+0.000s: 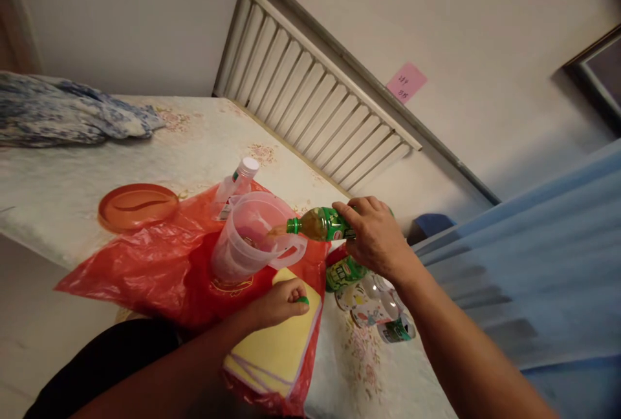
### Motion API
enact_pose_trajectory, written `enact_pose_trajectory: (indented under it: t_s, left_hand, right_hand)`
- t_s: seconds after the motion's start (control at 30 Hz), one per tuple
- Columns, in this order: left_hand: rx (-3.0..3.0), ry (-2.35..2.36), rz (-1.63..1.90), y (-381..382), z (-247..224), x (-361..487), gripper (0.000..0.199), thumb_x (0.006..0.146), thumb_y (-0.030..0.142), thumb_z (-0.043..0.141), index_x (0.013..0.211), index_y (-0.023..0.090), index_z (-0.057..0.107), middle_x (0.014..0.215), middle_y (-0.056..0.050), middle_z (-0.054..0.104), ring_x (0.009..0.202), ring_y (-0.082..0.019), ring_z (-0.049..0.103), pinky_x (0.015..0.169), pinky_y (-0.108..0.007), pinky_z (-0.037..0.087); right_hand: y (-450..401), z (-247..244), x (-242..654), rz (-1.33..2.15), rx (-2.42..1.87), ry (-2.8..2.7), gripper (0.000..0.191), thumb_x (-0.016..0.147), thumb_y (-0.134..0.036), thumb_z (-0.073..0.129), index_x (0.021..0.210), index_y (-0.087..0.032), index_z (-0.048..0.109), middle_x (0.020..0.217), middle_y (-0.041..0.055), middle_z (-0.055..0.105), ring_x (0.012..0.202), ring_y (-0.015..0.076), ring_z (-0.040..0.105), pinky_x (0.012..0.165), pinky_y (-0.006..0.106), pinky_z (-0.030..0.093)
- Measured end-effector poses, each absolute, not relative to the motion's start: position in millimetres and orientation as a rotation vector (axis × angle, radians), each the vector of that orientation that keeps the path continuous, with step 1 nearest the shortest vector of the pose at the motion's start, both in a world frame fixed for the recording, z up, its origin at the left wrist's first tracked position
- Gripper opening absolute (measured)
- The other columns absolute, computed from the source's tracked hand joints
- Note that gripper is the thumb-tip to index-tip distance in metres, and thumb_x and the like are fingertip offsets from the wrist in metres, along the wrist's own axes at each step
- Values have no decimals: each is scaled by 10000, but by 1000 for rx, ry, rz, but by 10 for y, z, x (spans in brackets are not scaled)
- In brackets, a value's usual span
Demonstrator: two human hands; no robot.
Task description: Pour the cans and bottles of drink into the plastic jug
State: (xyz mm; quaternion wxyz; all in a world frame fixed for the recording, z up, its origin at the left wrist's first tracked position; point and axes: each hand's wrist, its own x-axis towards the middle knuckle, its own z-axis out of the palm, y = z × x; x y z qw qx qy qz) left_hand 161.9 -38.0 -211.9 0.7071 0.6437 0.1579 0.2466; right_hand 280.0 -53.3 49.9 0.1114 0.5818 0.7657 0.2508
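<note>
My right hand [373,235] is wrapped round a green-labelled drink bottle [317,224], tipped on its side with its uncapped mouth over a clear plastic pitcher [237,251]. Brownish liquid runs from the mouth into the pitcher. A green bottle cap [303,300] is pinched in my left hand [281,302], which rests above a folded yellow cloth [272,348]. The pitcher stands on a red plastic bag [165,264], its handle towards the right. Directly behind it is a clear bottle with a white cap [246,170].
An orange round lid [138,207] lies left of the pitcher. Right of the cloth are a second green bottle [344,273], patterned glasses [369,302] and a can [398,330]. Bunched fabric [68,112] lies far left. A radiator [310,96] borders the table; a blue curtain [524,264] hangs right.
</note>
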Motion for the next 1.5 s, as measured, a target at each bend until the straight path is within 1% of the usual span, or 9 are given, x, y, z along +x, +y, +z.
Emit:
enact_pose_trajectory:
  t_s: [0.17,0.4,0.57,0.67,0.77,0.93,1.1,1.33,1.5]
  left_hand:
    - [1424,352,553,-377,-2143,1630,192,722,333,587,780,207,455,729,47,433,681,-125,411,613,-267,326]
    - [1445,385,552,-373,-2132,1618,180,710,296,616,773,212,470,695,56,418,687,-129,398,614,-260,331]
    - [1412,350,574,-379,-2179,1640,156,711,265,617,803,209,503,705,51,444,690,-130,411,619,-259,342]
    - [1392,321,580,-374,-2243,1673,176,701,260,619,833,199,520,728,50,464,688,-127,426,624,-262,354]
    - [1390,313,581,-368,-2280,1691,193,701,259,617,862,190,537,744,48,475,709,-130,448,640,-265,372]
    - [1397,316,587,-368,-2257,1670,200,694,242,609,875,184,548,730,54,449,702,-127,429,635,-263,357]
    - [1389,296,581,-372,-2204,1632,209,696,237,597,893,181,553,718,58,430,680,-124,413,620,-263,333]
    - [1398,301,591,-366,-2213,1621,208,705,238,612,903,181,581,732,44,471,697,-136,447,646,-273,358]
    - [1432,299,603,-354,-2286,1632,227,719,234,611,939,181,600,774,34,511,734,-140,471,675,-269,384]
  right_hand:
    - [-451,555,2742,862,1575,2286,531,802,-95,570,1316,-226,563,1113,130,596,1007,283,452,909,424,362]
    - [-388,666,2605,938,1414,2299,500,807,-61,550,1286,-199,577,1091,124,580,1024,280,440,1052,492,300]
    - [-346,699,2495,999,1346,2305,466,831,-50,522,1250,-243,588,1085,99,569,1068,284,437,1117,546,252]
    - [-323,718,2425,967,1343,2331,437,860,-55,501,1234,-263,594,1075,86,564,1086,279,439,1134,564,240]
    - [-304,731,2368,951,1324,2355,432,870,-56,488,1236,-258,596,1065,84,561,1105,282,436,1140,592,228]
    - [-286,732,2309,979,1283,2356,445,859,-47,483,1230,-262,605,1045,79,564,1120,288,437,1130,624,232]
    - [-276,712,2281,1017,1263,2339,410,880,-62,474,1221,-241,612,1040,80,560,1115,285,447,1135,616,239]
    - [-267,683,2274,979,1283,2378,386,908,-73,464,1220,-256,599,1057,81,562,1112,282,439,1133,602,236]
    - [-278,650,2308,978,1313,2347,427,877,-63,462,1239,-249,589,1069,89,569,1106,286,437,1127,562,229]
